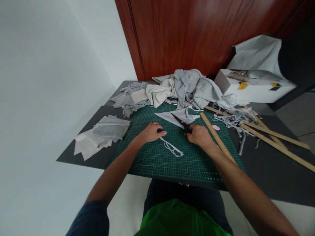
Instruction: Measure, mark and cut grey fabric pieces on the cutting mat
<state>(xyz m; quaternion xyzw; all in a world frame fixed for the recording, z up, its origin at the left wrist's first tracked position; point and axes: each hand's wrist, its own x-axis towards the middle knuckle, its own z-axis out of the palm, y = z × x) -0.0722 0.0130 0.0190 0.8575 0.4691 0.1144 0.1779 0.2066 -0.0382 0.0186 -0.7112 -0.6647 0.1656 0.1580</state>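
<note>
In my right hand [198, 134] is a pair of black-handled scissors [182, 123], its blades pointing up and left over a triangular piece of grey cloth [169, 117]. My left hand [153, 132] lies over the green cutting mat [147, 157], thumb and fingers closed around a small black thing whose kind I cannot make out. Just below that hand, a loose tangle of thin white strips [173, 149] rests on the mat. A wooden ruler [216, 136] slants down beside my right hand and passes partly behind the forearm.
Heaped grey and cream cloth [159, 90] covers the back of the dark table [265, 177]. Folded cloth pieces [112, 127] lie at left. To the right are grey scraps [242, 118], wooden strips [275, 144], a pink piece [216, 127] and a white box [258, 90].
</note>
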